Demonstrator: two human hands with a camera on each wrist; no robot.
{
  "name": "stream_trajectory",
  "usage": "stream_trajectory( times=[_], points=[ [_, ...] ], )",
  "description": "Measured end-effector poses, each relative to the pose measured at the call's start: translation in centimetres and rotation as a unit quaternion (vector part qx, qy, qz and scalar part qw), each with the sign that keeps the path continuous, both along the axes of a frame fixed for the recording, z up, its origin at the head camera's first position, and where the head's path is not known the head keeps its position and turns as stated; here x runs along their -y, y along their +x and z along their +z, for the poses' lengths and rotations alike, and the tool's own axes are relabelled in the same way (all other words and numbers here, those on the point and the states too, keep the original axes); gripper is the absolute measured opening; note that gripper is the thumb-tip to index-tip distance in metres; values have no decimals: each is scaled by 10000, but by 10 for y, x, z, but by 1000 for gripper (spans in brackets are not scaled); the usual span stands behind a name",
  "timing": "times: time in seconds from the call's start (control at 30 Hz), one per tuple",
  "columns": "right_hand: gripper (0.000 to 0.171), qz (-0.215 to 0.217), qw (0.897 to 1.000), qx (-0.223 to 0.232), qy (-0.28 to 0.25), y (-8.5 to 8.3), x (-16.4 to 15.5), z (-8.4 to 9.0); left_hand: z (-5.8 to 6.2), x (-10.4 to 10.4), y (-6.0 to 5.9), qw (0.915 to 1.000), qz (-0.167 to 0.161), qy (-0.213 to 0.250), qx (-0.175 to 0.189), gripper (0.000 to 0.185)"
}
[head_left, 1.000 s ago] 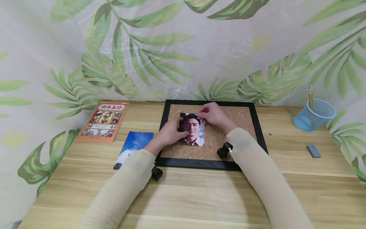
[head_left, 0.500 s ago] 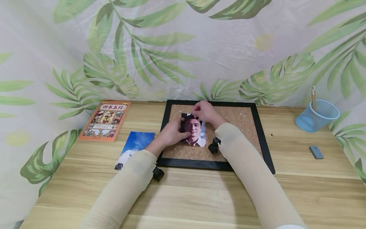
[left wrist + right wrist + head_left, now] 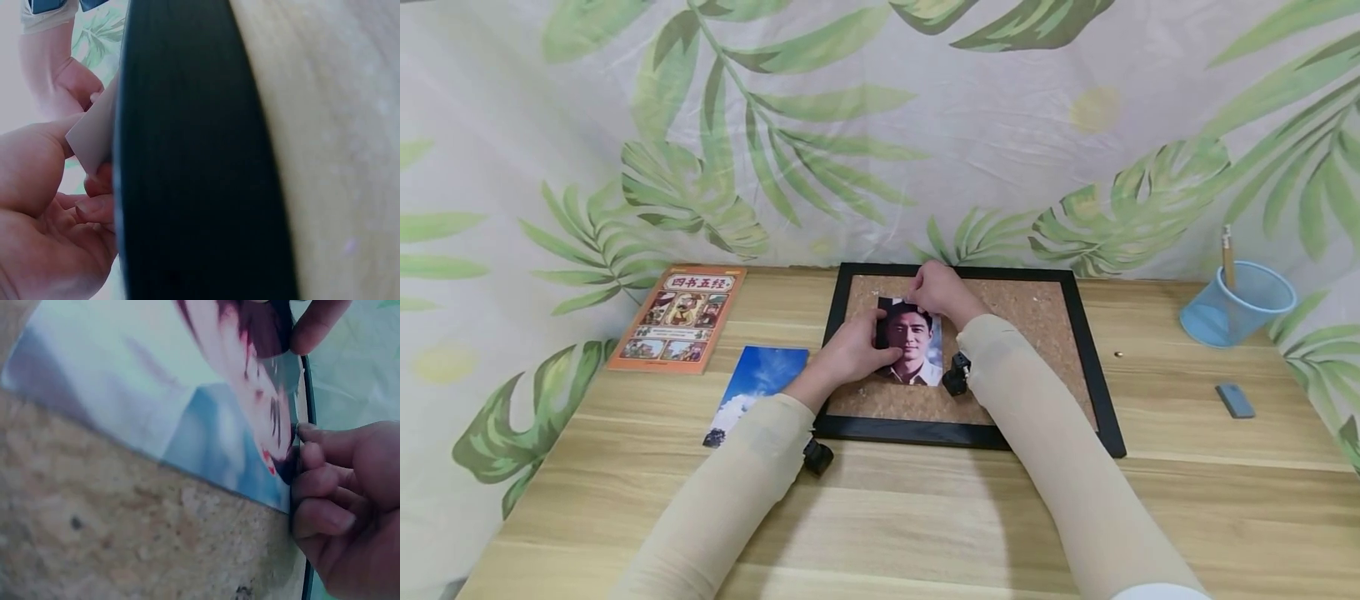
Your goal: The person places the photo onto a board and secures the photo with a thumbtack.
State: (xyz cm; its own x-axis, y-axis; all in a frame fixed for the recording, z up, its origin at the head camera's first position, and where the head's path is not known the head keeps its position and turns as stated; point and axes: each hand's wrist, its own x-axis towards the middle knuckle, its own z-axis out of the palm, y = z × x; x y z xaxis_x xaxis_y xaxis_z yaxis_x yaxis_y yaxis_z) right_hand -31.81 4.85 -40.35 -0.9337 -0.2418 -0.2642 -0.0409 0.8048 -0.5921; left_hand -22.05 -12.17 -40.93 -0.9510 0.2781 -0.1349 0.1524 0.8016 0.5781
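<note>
A portrait photo [image 3: 913, 342] lies over a black-framed cork board [image 3: 1015, 358], tilted off the cork in the right wrist view. My left hand [image 3: 860, 343] grips its left edge, thumb on the front. In the left wrist view the photo's pale back [image 3: 94, 137] shows between thumb and fingers. At the photo's top edge is my right hand [image 3: 942, 292], fingers curled and fingertips pinched together. Right wrist view: a tiny dark thing sits at the fingertips [image 3: 306, 429], apparently a thumbtack, mostly hidden.
A sky photo [image 3: 756, 383] and an orange book [image 3: 679, 318] lie left of the board. To the right are a small brass thumbtack [image 3: 1118, 354], a grey-blue eraser-like block [image 3: 1235, 401] and a blue mesh cup [image 3: 1232, 308] holding pencils [image 3: 1228, 258]. A leaf-patterned cloth hangs behind.
My right hand has shifted left along the photo's top edge, then slightly back right. The left hand keeps its grip on the portrait photo.
</note>
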Motion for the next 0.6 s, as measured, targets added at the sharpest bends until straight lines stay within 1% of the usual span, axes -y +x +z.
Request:
stream_trajectory(
  times=[0.1,0.2,0.27,0.37,0.4,0.47,0.57,0.6],
  points=[
    [25,-403,9983,394,-178,0,-3,-2,0,-1,0,10000,7,-27,-16,71],
    [30,-759,9933,725,-490,0,-5,-6,0,-2,2,9999,18,-136,-50,71],
    [30,-872,9909,820,-622,0,-5,-8,1,-2,4,9995,11,-297,-128,71],
    [29,-883,9909,794,-628,0,-5,-10,6,5,9,9978,-29,-586,-302,67],
    [28,-897,9909,775,-635,0,-5,-10,9,10,12,9972,-33,-666,-350,65],
    [28,-928,9910,736,-622,1,-5,-10,15,22,18,9970,-12,-707,-320,60],
    [25,-1002,9900,710,-694,2,-6,-10,25,48,30,9969,74,-768,-145,56],
    [25,-1013,9897,711,-713,2,-7,-10,27,59,35,9964,112,-831,-143,56]
  ],
)
